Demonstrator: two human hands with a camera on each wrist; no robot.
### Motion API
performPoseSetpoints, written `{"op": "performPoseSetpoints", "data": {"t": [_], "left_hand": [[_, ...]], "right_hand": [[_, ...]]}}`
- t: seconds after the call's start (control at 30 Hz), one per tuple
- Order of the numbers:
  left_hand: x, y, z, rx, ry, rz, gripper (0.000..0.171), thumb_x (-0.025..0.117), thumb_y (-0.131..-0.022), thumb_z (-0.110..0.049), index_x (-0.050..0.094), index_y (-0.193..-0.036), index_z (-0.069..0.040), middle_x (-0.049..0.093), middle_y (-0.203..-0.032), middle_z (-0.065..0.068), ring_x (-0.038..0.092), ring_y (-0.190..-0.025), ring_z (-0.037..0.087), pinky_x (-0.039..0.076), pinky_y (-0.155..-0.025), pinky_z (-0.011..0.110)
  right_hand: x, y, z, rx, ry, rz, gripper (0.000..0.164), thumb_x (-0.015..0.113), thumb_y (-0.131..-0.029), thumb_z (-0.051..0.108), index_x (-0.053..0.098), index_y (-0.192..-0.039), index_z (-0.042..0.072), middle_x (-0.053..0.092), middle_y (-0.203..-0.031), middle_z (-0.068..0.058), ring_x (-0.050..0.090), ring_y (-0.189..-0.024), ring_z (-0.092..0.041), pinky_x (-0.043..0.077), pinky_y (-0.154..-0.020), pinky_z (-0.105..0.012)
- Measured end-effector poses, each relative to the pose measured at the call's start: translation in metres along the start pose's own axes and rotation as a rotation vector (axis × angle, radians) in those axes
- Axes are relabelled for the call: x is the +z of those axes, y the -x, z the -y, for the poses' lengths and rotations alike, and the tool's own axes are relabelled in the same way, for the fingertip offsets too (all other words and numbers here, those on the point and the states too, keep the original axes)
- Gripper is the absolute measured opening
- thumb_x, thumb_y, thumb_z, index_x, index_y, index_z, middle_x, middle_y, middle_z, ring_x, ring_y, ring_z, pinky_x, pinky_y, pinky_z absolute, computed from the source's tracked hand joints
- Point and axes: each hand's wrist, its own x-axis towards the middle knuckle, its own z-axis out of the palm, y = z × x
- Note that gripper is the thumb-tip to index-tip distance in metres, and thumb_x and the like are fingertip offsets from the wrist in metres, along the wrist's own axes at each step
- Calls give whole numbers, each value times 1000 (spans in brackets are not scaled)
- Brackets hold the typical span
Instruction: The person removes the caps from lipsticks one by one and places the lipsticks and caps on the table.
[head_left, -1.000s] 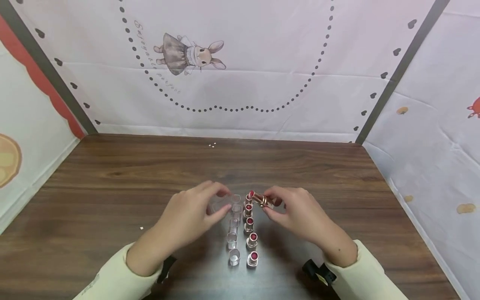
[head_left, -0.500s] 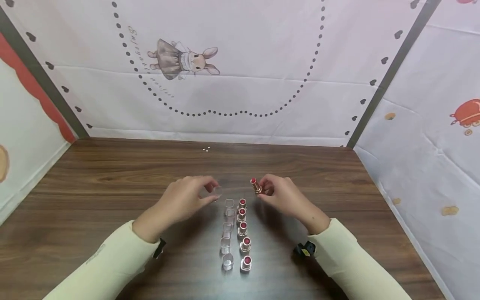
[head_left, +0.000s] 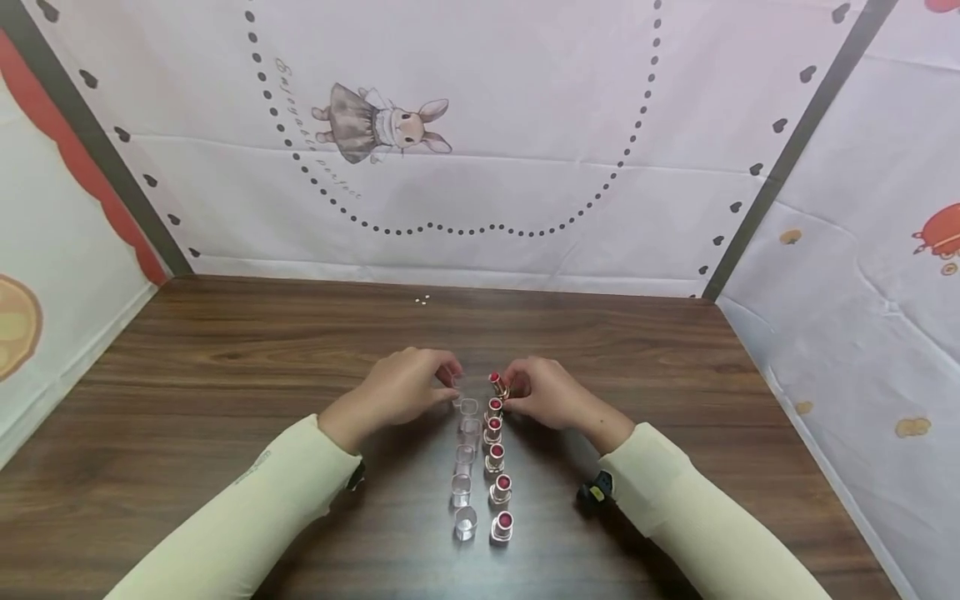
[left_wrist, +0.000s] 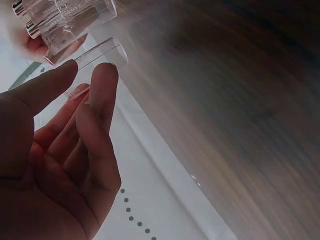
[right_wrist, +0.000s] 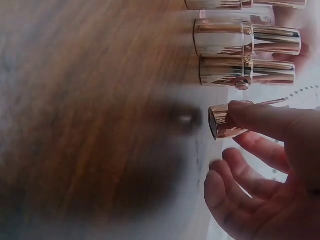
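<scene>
My left hand (head_left: 408,385) pinches a clear lipstick cap (left_wrist: 111,52) between thumb and fingers, at the far end of a row of clear caps (head_left: 461,492). My right hand (head_left: 553,393) pinches a lipstick (head_left: 497,382) with a rose-gold case and a red bullet showing. In the right wrist view its base is close over the wood, slightly tilted, with a dark reflection beneath. Several uncapped lipsticks (head_left: 502,490) stand upright in a line beside the caps, red tips up. The held lipstick is just beyond the farthest of them.
A dark wood-grain table (head_left: 225,350) carries everything. Tiny white bits (head_left: 423,300) lie near its back edge. A pale printed cloth (head_left: 525,100) rises behind, and more cloth (head_left: 847,358) borders the right side. Dark straps sit at both wrists.
First the lipstick was tilted over the far end of the row; both hands moved back, then closer together. The lipstick now is more upright and lower, in line with the others.
</scene>
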Motion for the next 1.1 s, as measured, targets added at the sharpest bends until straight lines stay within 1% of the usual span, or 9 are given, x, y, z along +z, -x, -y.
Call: {"op": "performPoseSetpoints", "data": {"t": [0.13, 0.33, 0.43, 0.67, 0.87, 0.93, 1.0, 1.1], "left_hand": [[1, -5, -7, 1, -10, 5, 24, 77, -88, -32, 71, -108, -21, 75, -96, -11, 71, -95, 15, 53, -81, 43], [2, -6, -11, -21, -5, 41, 18, 77, -88, -29, 71, -104, -23, 75, -96, -12, 71, -96, 14, 53, -81, 43], [1, -6, -11, -29, 1, 42, 17, 77, -87, -27, 71, -103, -24, 74, -95, -12, 70, -95, 14, 53, -82, 44], [2, -5, -10, -21, -2, 47, 20, 78, -87, -24, 71, -106, -22, 75, -96, -10, 70, -97, 16, 53, -85, 44], [3, -7, -9, -25, -13, 56, 22, 77, -87, -24, 71, -108, -21, 75, -97, -9, 71, -99, 17, 53, -87, 45], [4, -7, -7, -26, -23, 54, 24, 77, -87, -23, 70, -110, -21, 75, -99, -8, 70, -101, 18, 53, -87, 46], [4, -5, -6, -26, -39, 43, 26, 76, -88, -23, 70, -113, -20, 75, -103, -6, 70, -104, 21, 53, -88, 47], [1, 2, -3, -32, -66, -4, 30, 72, -91, -23, 68, -120, -18, 74, -113, 0, 69, -108, 26, 53, -89, 49]], "right_hand": [[-1, -2, 0, -7, -24, 36, 19, 78, -84, 10, 65, -98, 8, 69, -75, 1, 58, -64, -5, 47, -63, -22], [1, -6, 1, 12, -52, 92, 23, 75, -85, 6, 65, -105, 7, 71, -78, 0, 60, -66, -5, 49, -61, -21], [1, -8, 1, 18, -59, 102, 23, 75, -84, 6, 64, -104, 7, 70, -79, -1, 61, -66, -6, 49, -61, -22], [3, -12, 2, 18, -77, 130, 22, 75, -84, 5, 63, -102, 9, 68, -77, 1, 59, -65, -7, 49, -60, -23], [2, -13, 2, 10, -75, 143, 22, 74, -84, 3, 63, -102, 8, 67, -76, 0, 59, -65, -7, 48, -60, -23], [1, -14, 1, 6, -73, 147, 24, 74, -84, 3, 63, -105, 7, 67, -78, -1, 59, -66, -7, 49, -61, -23], [-1, -12, -1, 1, -52, 150, 27, 74, -85, 4, 63, -110, 8, 69, -81, -1, 60, -70, -8, 50, -65, -24], [-6, -7, -5, -17, 6, 144, 31, 70, -89, 4, 63, -119, 7, 71, -89, -4, 64, -78, -11, 52, -72, -28]]}}
